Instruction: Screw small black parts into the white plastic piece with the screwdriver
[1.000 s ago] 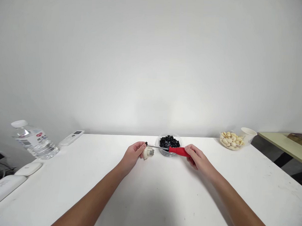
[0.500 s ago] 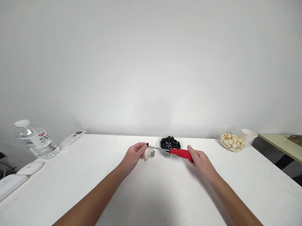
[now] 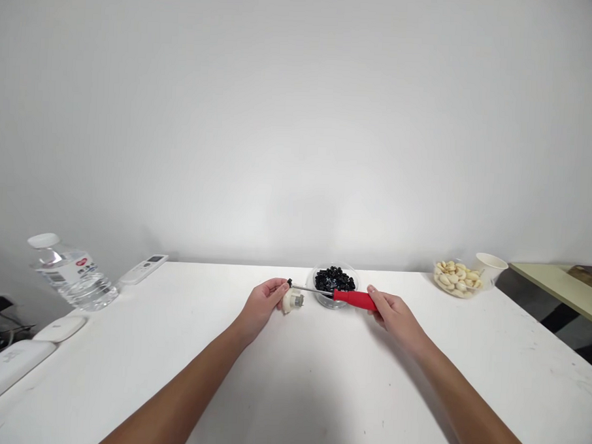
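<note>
My left hand point(image 3: 261, 304) is closed around a small cream-white plastic part point(image 3: 289, 301) with a grey metal stub, held just above the white table point(image 3: 289, 379). My right hand point(image 3: 393, 314) grips the red handle of a screwdriver point(image 3: 354, 299). Its thin metal shaft runs left to a small black piece at the top of the white part. Right behind the shaft stands a clear bowl of small black pieces point(image 3: 333, 284).
A clear bowl of pale cream parts point(image 3: 454, 279) and a white paper cup point(image 3: 490, 266) sit at the back right. At the left lie a water bottle point(image 3: 68, 274), a white remote point(image 3: 141, 269), a white mouse-like device point(image 3: 58, 329) and a white slab point(image 3: 5, 371).
Both hands hold nearly the same pose; the screwdriver and my right hand have shifted slightly to the right, and the view has drifted a little.
</note>
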The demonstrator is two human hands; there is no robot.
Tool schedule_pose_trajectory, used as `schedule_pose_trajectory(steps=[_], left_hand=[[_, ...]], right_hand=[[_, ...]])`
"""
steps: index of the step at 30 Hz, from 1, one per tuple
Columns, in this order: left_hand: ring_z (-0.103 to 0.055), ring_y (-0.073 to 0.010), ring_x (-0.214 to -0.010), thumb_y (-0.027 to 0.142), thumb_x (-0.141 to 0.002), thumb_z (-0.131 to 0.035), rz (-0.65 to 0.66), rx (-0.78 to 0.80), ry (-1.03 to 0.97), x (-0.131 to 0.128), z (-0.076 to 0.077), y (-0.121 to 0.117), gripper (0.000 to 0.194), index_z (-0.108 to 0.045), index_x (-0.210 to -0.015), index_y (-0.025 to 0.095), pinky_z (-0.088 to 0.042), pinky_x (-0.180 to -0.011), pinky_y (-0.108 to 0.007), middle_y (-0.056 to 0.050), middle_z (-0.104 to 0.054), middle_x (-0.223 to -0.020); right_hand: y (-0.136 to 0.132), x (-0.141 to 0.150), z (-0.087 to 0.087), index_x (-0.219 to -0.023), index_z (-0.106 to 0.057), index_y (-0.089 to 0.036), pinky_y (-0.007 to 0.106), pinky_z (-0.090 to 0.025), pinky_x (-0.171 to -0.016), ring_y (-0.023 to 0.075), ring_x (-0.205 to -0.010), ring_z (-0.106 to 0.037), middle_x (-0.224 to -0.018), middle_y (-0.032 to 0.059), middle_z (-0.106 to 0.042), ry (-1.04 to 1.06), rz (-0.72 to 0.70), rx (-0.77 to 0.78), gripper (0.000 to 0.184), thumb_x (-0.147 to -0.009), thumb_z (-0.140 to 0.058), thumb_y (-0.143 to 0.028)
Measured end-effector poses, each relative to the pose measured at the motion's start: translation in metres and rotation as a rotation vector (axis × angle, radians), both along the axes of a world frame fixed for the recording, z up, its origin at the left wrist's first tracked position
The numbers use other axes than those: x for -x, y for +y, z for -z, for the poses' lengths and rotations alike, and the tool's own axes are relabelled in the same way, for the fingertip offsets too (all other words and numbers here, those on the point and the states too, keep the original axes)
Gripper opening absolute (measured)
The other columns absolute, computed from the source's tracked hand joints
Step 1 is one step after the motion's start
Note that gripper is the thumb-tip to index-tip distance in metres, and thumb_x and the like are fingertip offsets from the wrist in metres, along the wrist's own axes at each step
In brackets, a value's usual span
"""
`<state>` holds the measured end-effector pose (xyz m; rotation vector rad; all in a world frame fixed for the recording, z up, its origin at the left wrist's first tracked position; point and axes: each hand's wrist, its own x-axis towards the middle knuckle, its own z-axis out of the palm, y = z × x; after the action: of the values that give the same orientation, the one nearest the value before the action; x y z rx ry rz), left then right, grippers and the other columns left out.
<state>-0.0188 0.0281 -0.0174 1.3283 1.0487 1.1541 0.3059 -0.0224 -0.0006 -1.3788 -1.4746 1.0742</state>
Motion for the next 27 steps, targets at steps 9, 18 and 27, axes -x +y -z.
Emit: schedule_pose_trajectory(steps=[9,18,27], left_hand=[[-0.049,-0.0122,-0.07,0.053,-0.089,-0.073,0.014,0.006,-0.006,0.001,0.0,0.0,0.039,-0.07,-0.101,0.016,-0.041,-0.068,-0.023,0.0,-0.061,-0.082],[-0.053,-0.0135,-0.073,0.054,-0.09,-0.072,0.035,0.016,-0.009,0.006,0.001,0.002,0.038,-0.07,-0.097,0.016,-0.043,-0.069,-0.023,-0.002,-0.063,-0.084],[-0.059,-0.0153,-0.078,0.055,-0.089,-0.072,0.01,0.025,0.004,0.003,0.0,0.0,0.041,-0.068,-0.103,0.016,-0.047,-0.073,-0.025,-0.003,-0.067,-0.091]], right_hand=[[-0.009,0.008,-0.009,-0.105,-0.051,-0.026,0.027,-0.021,-0.055,0.0135,-0.057,-0.031,-0.066,-0.0067,-0.037,0.167,-0.036,0.06,0.019,-0.097,-0.057,-0.042],[-0.005,0.001,-0.007,-0.076,-0.052,-0.019,0.029,-0.021,-0.057,0.0124,-0.056,-0.031,-0.062,-0.0037,-0.042,0.001,-0.07,-0.02,0.054,-0.098,-0.051,-0.068],[-0.001,0.006,-0.001,-0.065,-0.046,-0.019,0.03,-0.021,-0.056,0.0129,-0.054,-0.031,-0.058,-0.0026,-0.039,-0.002,0.003,0.028,0.062,-0.098,-0.046,-0.072]])
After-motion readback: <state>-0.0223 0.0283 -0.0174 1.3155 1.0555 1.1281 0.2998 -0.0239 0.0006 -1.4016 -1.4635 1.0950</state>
